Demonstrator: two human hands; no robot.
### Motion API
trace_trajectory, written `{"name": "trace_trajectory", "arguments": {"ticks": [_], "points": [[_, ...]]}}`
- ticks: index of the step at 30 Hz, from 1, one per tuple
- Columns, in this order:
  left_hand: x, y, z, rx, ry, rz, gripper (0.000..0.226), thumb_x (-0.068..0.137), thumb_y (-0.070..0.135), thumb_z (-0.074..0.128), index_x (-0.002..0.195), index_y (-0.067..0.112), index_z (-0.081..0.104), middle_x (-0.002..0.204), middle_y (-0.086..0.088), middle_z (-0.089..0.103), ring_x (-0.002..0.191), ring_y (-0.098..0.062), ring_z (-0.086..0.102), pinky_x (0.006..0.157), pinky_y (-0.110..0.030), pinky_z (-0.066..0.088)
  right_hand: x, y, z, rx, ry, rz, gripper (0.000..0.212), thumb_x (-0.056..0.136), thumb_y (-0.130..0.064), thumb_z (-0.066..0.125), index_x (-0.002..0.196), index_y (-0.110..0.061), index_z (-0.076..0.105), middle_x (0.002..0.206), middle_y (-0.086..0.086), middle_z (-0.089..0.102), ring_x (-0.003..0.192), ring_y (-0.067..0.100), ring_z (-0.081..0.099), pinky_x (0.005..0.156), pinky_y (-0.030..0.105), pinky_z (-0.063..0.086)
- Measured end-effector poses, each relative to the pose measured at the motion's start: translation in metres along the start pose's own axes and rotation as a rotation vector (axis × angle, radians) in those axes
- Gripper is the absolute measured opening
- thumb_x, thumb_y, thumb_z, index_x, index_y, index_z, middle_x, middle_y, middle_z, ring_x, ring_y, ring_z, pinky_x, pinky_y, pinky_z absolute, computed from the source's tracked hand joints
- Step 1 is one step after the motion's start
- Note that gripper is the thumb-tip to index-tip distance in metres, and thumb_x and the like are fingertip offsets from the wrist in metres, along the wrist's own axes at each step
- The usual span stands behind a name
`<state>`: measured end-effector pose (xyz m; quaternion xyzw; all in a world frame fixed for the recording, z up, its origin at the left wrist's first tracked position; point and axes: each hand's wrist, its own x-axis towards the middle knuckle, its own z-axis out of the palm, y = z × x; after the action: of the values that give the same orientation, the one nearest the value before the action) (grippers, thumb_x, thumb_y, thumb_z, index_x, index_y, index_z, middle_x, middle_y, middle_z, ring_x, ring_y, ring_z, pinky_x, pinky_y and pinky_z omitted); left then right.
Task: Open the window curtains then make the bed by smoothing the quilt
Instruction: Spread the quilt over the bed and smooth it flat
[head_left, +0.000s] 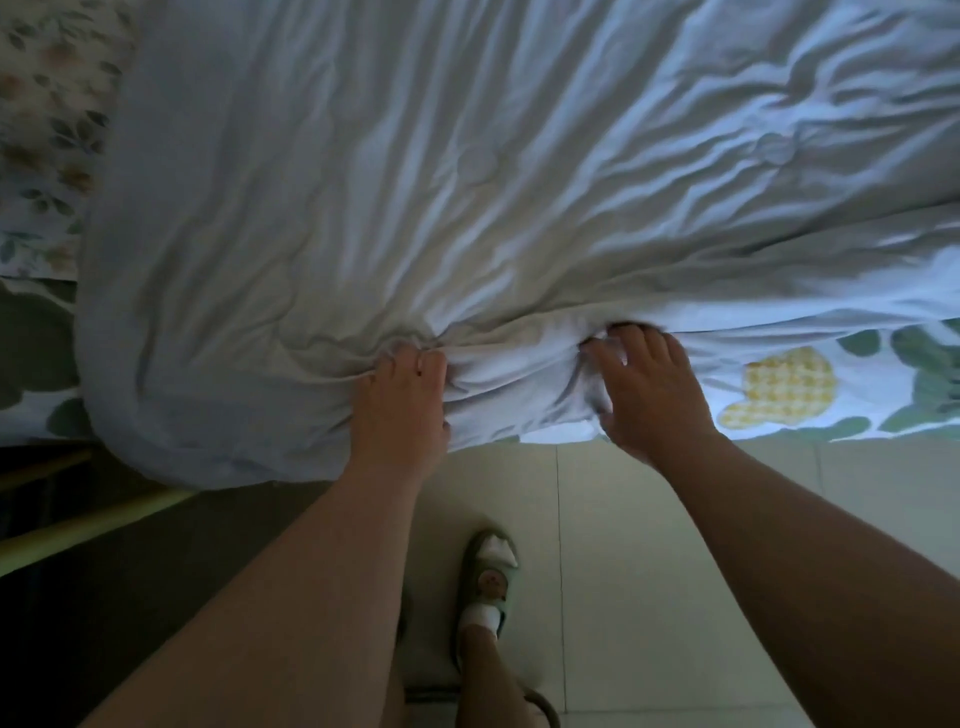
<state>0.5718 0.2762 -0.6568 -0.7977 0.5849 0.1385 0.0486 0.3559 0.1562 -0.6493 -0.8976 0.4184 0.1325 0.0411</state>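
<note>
Dim bedroom, tiled floor (649, 519). Bed-making step: left hand (400, 405) and right hand (649, 395) each bunch the quilt (415, 182) edge. Next: pull taut, flatten creases.

I see open tiled floor (675, 545) at 5 o'clock; the bunched quilt (467, 182) fills 12 o'clock, a bed rail (93, 526) bars 8 o'clock, a slippered foot (488, 582) at 6 o'clock.

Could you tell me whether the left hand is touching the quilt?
Touching: the head view shows the left hand gripping a bunched fold of the quilt at its edge.
</note>
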Motion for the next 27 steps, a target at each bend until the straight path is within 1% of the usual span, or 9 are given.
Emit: {"name": "trace_trajectory", "arguments": {"ticks": [2,4,8,10,14,16,18,23,27], "points": [[0.004,0.004,0.000,0.002,0.025,0.004,0.034,0.074,0.011,0.067,0.106,0.013,0.057,0.101,-0.013,0.059,0.084,-0.035,0.059,0.066,-0.041,0.047,0.004,0.005,0.004,-0.028,0.098,0.045,0.047,0.061,-0.015,0.078,0.106,-0.014,0.064,0.100,0.013,0.061,0.091,0.035,0.058,0.087,0.042,0.043],[0.006,0.005,-0.001,-0.022,-0.024,0.011,0.029,0.087,0.009,0.053,0.115,0.014,0.055,0.111,-0.009,0.059,0.098,-0.030,0.059,0.077,-0.040,0.046,0.008,0.009,0.005,-0.057,0.146,0.060,0.034,0.064,-0.005,0.074,0.097,-0.011,0.067,0.088,0.012,0.063,0.081,0.034,0.060,0.080,0.040,0.048],[0.011,0.003,0.001,-0.018,-0.059,-0.030,0.030,0.097,0.011,0.039,0.121,0.016,0.056,0.119,-0.005,0.060,0.111,-0.023,0.057,0.092,-0.033,0.044,0.009,0.010,-0.002,-0.097,0.104,0.095,0.023,0.073,0.000,0.062,0.095,-0.007,0.066,0.091,0.014,0.065,0.088,0.036,0.059,0.091,0.046,0.044],[0.011,0.001,-0.001,-0.031,-0.100,-0.051,0.032,0.097,0.010,0.040,0.122,0.017,0.057,0.120,-0.004,0.061,0.112,-0.023,0.057,0.093,-0.033,0.043,0.008,0.008,-0.007,-0.069,0.036,0.124,0.025,0.082,-0.002,0.052,0.102,-0.009,0.065,0.102,0.013,0.065,0.101,0.034,0.058,0.098,0.042,0.038],[0.009,-0.003,-0.008,0.026,-0.259,-0.022,0.023,0.095,0.013,0.043,0.112,0.016,0.059,0.114,-0.003,0.061,0.107,-0.024,0.058,0.086,-0.034,0.045,0.003,0.002,-0.016,0.151,-0.121,0.318,0.031,0.089,-0.004,0.040,0.115,-0.010,0.056,0.120,0.011,0.059,0.112,0.032,0.055,0.089,0.039,0.043],[0.003,-0.006,-0.010,0.087,-0.364,-0.005,0.007,0.094,0.014,0.046,0.094,0.016,0.052,0.110,-0.005,0.059,0.103,-0.025,0.058,0.081,-0.033,0.043,-0.011,-0.005,-0.011,0.188,-0.237,0.315,0.029,0.091,-0.009,0.039,0.115,-0.012,0.056,0.121,0.011,0.059,0.113,0.032,0.056,0.090,0.038,0.043],[-0.001,-0.011,-0.010,0.113,-0.410,-0.006,0.011,0.094,0.013,0.046,0.099,0.017,0.055,0.113,-0.006,0.059,0.104,-0.026,0.057,0.082,-0.033,0.043,-0.030,-0.014,-0.003,0.201,-0.375,0.256,0.030,0.091,-0.015,0.040,0.116,-0.015,0.057,0.122,0.012,0.061,0.112,0.032,0.057,0.090,0.038,0.045],[-0.002,-0.008,-0.017,0.107,-0.403,-0.007,0.023,0.097,0.013,0.041,0.113,0.014,0.057,0.119,-0.006,0.057,0.111,-0.026,0.055,0.089,-0.036,0.044,-0.025,-0.008,0.006,0.268,-0.564,0.205,0.031,0.093,-0.012,0.040,0.118,-0.012,0.059,0.122,0.012,0.062,0.110,0.032,0.059,0.091,0.039,0.048],[0.001,0.016,-0.021,-0.110,-0.266,-0.043,0.017,0.095,0.027,0.049,0.102,0.017,0.060,0.106,-0.005,0.061,0.100,-0.026,0.059,0.083,-0.037,0.049,-0.009,-0.001,0.003,0.416,-0.441,0.256,0.028,0.096,-0.012,0.039,0.114,-0.012,0.060,0.121,0.010,0.060,0.110,0.030,0.057,0.092,0.036,0.045]]}}
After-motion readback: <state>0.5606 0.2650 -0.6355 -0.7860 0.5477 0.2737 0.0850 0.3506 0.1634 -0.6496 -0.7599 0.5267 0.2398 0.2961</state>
